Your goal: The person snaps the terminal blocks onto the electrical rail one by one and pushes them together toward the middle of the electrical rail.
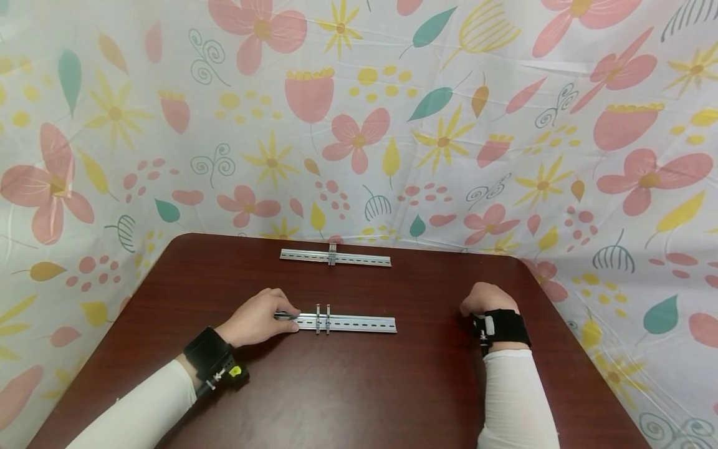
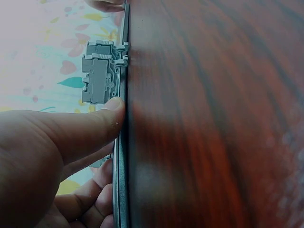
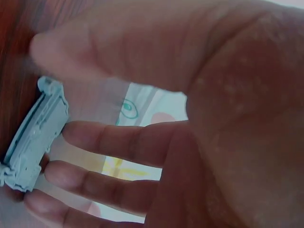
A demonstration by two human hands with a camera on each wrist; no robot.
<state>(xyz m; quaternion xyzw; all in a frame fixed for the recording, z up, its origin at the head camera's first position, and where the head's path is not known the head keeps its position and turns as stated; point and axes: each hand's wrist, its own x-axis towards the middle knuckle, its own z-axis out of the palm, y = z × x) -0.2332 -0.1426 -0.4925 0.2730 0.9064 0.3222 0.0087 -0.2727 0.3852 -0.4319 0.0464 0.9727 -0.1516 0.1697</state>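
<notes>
My left hand pinches the left end of a slotted metal DIN rail lying on the table. Two thin grey terminal blocks stand upright on that rail, a left one and a right one, just beyond the thumb in the left wrist view. At the right, my right hand is low over the table. In the right wrist view a loose grey terminal block lies by its fingertips, which touch or nearly touch it; the thumb stands apart. The head view hides this block behind the hand.
A second DIN rail lies near the table's back edge, with narrow terminal blocks at its middle. The dark red-brown table meets a flower-printed curtain at the back. Both wrists wear black camera straps.
</notes>
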